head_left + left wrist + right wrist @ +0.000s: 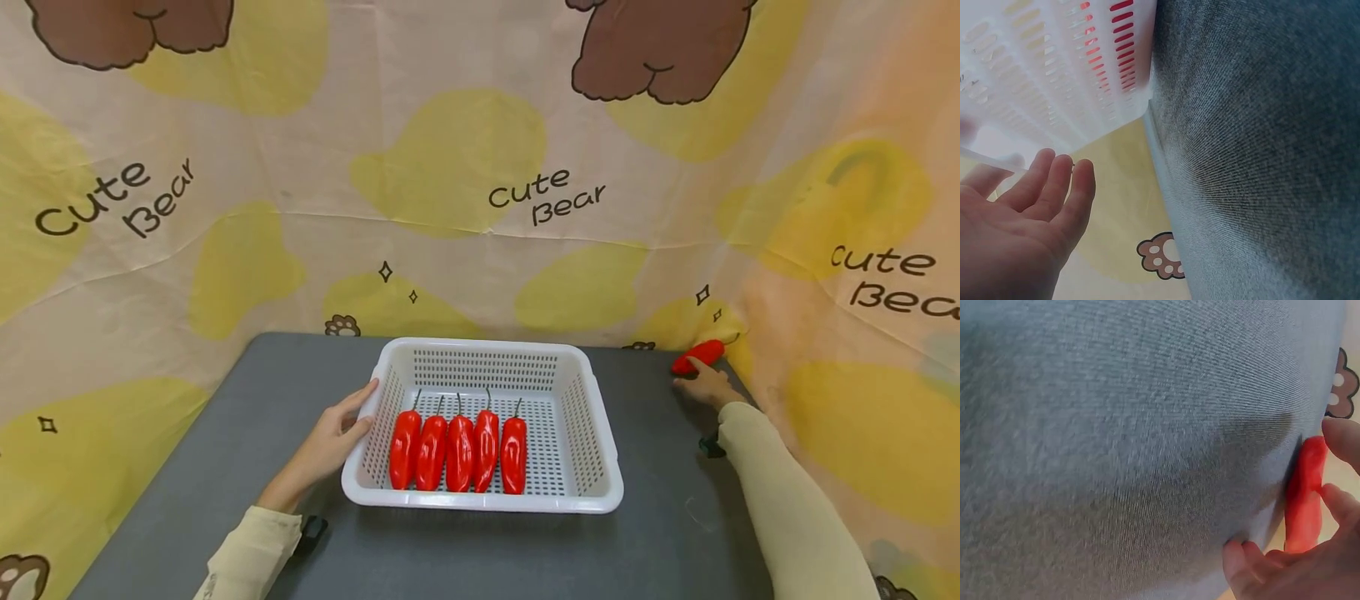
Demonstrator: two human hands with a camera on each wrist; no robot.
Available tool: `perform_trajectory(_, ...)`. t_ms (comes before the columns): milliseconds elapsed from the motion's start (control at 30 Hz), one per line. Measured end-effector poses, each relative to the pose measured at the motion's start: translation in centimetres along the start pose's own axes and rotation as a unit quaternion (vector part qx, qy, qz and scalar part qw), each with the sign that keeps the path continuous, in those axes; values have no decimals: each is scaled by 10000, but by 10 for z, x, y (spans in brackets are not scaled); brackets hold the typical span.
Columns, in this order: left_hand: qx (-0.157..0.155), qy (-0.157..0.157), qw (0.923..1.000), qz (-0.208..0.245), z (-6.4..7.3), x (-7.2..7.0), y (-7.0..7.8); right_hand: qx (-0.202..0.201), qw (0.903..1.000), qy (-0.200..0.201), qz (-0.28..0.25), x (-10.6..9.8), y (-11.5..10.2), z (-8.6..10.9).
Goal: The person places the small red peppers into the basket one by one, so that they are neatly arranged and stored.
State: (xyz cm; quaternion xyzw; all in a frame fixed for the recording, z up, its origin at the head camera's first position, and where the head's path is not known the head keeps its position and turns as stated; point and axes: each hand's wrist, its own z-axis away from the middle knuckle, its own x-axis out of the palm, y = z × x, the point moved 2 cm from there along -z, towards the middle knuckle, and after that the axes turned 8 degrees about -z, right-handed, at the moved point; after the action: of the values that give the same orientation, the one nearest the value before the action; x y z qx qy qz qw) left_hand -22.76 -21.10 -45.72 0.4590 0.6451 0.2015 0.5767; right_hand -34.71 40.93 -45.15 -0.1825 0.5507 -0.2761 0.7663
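A white plastic basket (pixel 480 502) with slotted walls stands on the table, and several glossy red chili peppers (pixel 460 454) lie side by side in it, stems pointing away. My left hand (pixel 333 433) holds the basket's left rim. In the left wrist view, fingers (pixel 1082 181) of that hand lie at the rim's underside. Far off to the right, my right hand (pixel 705 386) is at another red chili pepper (pixel 699 357) near the table's back right corner. Seen from the right wrist, this pepper (pixel 1305 494) has spread fingers (pixel 1338 503) beside it; contact is hard to judge.
The dark grey table (pixel 480 554) ends at a printed cloth backdrop (pixel 450 283), which also slopes down along the right side. Dark straps (pixel 310 533) sit at both wrists.
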Motion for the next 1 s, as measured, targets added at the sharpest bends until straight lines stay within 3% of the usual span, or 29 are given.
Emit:
perform_trajectory(267, -75, -21, 10000, -13, 3, 0, 2, 102, 9995, 287, 123, 1, 5, -13)
perform_trajectory(467, 8, -24, 10000, 53, 1, 1, 2, -3, 9995, 189, 238, 5, 3, -7)
perform_trajectory(600, 32, -34, 9999, 131, 0, 1, 2, -347, 9978, 55, 559, 6, -3, 3)
perform_trajectory(700, 17, -31, 9999, 147, -1, 1, 1, -841, 9936, 9, 750, 6, -8, 10)
perform_trajectory(833, 24, -26, 9999, 154, -1, 1, 1, -1169, 9914, -421, 412, 5, -11, 18)
perform_trajectory(933, 15, -14, 9999, 143, 0, 1, 1, -1116, 9910, -739, 16, 4, -11, 19)
perform_trajectory(1000, 2, -17, 9999, 134, 0, 0, 1, -1056, 9917, -727, -99, 3, -10, 17)
